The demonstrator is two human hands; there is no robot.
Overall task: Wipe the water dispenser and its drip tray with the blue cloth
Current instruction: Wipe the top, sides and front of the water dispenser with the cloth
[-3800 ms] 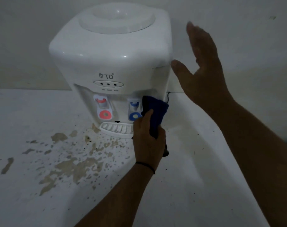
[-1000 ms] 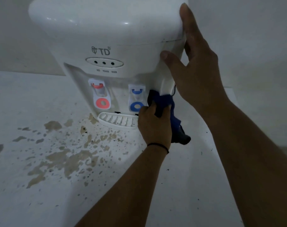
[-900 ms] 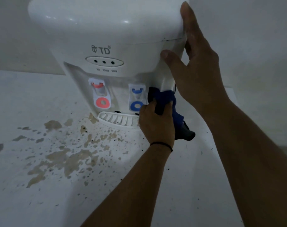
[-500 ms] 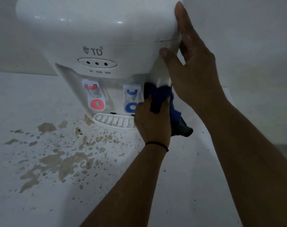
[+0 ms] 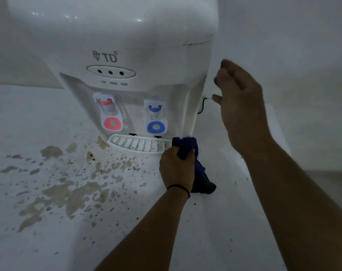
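Observation:
A white water dispenser (image 5: 115, 36) with a red tap (image 5: 109, 114) and a blue tap (image 5: 156, 118) stands on a white counter against the wall. Its slotted drip tray (image 5: 138, 145) juts out at the base. My left hand (image 5: 176, 167) grips the bunched blue cloth (image 5: 185, 145) and presses it against the dispenser's lower right corner, at the tray's right end. The cloth's tail hangs down onto the counter. My right hand (image 5: 242, 106) hovers just right of the dispenser's side with fingers loosely curled, holding nothing and slightly blurred.
The white counter (image 5: 215, 231) carries brown stains and dark specks (image 5: 68, 188) in front and to the left of the dispenser. A thin black cord (image 5: 202, 105) runs behind the dispenser's right side. The wall stands close behind.
My left hand has slid the cloth down the dispenser's right front edge to its base. My right hand has let go of the upper right corner and dropped away from it.

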